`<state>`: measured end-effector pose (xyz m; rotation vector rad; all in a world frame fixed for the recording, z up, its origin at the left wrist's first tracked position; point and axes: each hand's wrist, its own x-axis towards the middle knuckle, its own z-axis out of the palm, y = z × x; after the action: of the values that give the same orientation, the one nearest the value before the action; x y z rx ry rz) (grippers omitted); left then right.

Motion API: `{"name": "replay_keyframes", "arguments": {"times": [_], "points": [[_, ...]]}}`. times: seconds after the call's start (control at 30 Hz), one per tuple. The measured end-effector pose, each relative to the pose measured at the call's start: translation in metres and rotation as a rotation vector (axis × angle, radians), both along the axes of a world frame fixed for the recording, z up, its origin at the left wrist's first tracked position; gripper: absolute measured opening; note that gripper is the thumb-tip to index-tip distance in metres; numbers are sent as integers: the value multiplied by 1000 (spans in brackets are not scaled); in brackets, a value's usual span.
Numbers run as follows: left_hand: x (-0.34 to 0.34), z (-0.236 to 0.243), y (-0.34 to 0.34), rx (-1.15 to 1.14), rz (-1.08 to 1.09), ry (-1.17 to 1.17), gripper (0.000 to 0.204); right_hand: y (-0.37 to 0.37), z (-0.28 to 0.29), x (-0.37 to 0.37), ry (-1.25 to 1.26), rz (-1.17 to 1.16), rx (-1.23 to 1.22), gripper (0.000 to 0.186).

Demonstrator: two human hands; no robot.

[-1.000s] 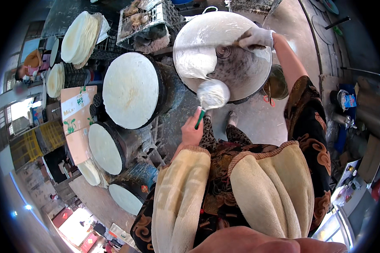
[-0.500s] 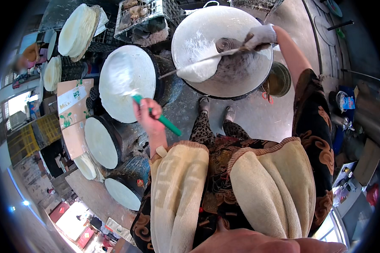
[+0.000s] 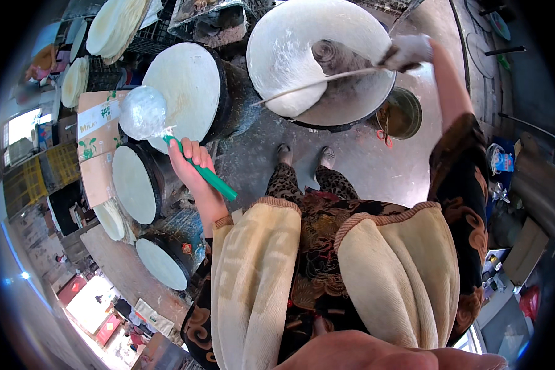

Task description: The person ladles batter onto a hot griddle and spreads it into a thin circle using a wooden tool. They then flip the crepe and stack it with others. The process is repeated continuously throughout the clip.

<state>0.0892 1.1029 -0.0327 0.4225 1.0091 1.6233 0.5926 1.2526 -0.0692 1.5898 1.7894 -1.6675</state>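
Note:
My left hand (image 3: 193, 161) is closed round the green handle (image 3: 211, 180) of a ladle-like tool. Its round, shiny whitish head (image 3: 143, 112) overlaps a pale round griddle (image 3: 191, 80) and a carton in the picture; whether it touches either I cannot tell. On my right hand (image 3: 408, 53) is a greyish-white glove, and the fingers grip one end of a long thin stick (image 3: 327, 79). The stick slants over a wide round pan (image 3: 357, 111). Thick white batter or dough (image 3: 299, 92) covers the pan's left part and bulges at the stick, while a dark ringed spot (image 3: 330, 55) shows near the middle.
More pale round griddles (image 3: 134, 185) stand on dark drums at left. Beside them are a cardboard carton (image 3: 97, 126) and stacks of pale round sheets (image 3: 114, 28). A metal bucket (image 3: 407, 114) stands right of the pan. Crates (image 3: 209, 21) are at the back. Another person sits far left.
My left hand has moved left with the tool, whose head has left the middle of the round griddle. My right hand has shifted slightly right with the stick, and the white mass looks smoother and broader.

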Motion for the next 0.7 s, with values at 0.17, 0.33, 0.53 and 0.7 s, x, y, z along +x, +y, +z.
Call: {"name": "replay_keyframes", "arguments": {"times": [0.17,0.33,0.53,0.7], "points": [[-15,5,6,57,-121,-70,37,-132,-13,97,-434,84,360,38],[-29,9,20,33,-158,-55,19,-279,-22,-72,54,-887,-28,47],[-46,63,37,332,-797,-503,28,-241,-62,-308,219,-890,196,38],[-91,115,33,608,-700,-828,36,-255,-52,-314,-426,-877,330,37]]}}
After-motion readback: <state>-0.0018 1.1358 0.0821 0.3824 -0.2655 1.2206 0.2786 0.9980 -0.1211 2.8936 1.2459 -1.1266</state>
